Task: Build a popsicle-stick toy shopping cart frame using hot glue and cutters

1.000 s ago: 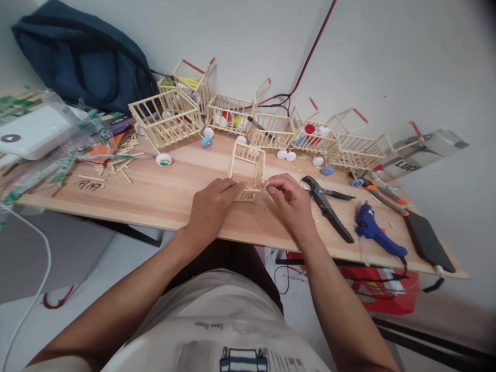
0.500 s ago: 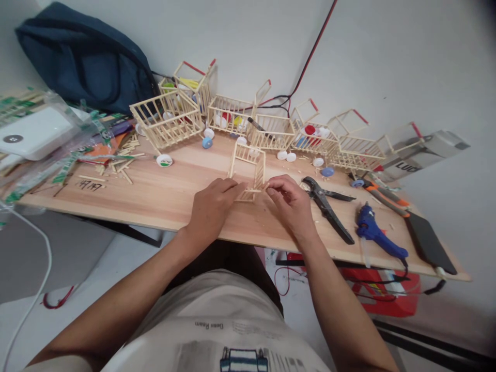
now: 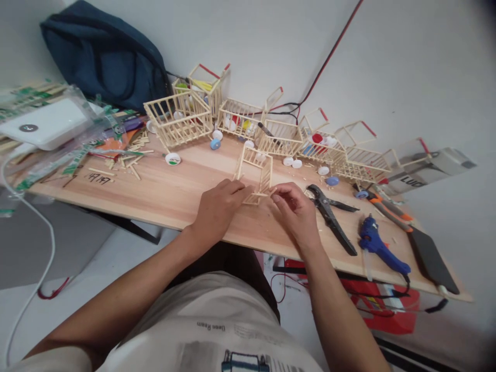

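Observation:
A small open frame of thin wooden sticks (image 3: pixel 265 176) lies on the table in front of me, with a row of slats along its right side. My left hand (image 3: pixel 219 211) is closed at the frame's near left corner, its thumb and fingers on the near stick. Just right of the frame, my right hand (image 3: pixel 297 213) is closed in a pinch on a short wooden stick (image 3: pixel 273 191), whose tip is close to the near right corner. Whether that tip touches the frame is too small to tell.
Several stick-built carts (image 3: pixel 178 121) with bottle-cap wheels line the wall. Right of my hands lie black cutters (image 3: pixel 333 219), a blue glue gun (image 3: pixel 380 245), orange-handled pliers (image 3: pixel 389 212) and a dark phone-like slab (image 3: pixel 432 258). Loose sticks (image 3: pixel 134 168) and a white device (image 3: pixel 46 124) are left.
The camera view has shifted slightly, so the whole scene sits a little further right and lower. Both hands keep nearly the same position at the stick frame.

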Action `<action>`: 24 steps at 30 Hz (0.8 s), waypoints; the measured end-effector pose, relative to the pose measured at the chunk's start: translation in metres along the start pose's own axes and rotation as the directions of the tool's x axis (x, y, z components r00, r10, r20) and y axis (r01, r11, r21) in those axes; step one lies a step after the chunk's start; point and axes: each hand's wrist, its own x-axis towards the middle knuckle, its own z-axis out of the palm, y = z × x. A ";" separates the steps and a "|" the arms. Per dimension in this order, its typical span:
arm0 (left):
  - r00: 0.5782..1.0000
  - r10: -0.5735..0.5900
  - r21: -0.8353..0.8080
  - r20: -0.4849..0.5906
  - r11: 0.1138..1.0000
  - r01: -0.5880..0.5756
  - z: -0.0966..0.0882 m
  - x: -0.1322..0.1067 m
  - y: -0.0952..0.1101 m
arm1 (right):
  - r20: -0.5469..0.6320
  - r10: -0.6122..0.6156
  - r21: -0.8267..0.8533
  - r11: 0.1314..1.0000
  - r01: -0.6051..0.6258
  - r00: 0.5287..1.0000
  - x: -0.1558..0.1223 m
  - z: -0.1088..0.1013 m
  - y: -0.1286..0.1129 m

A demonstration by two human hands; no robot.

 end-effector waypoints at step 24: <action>0.999 0.012 0.048 -0.043 0.999 -0.010 0.003 0.003 0.002 | -0.091 0.126 0.024 0.992 -0.124 0.988 -0.012 0.008 0.000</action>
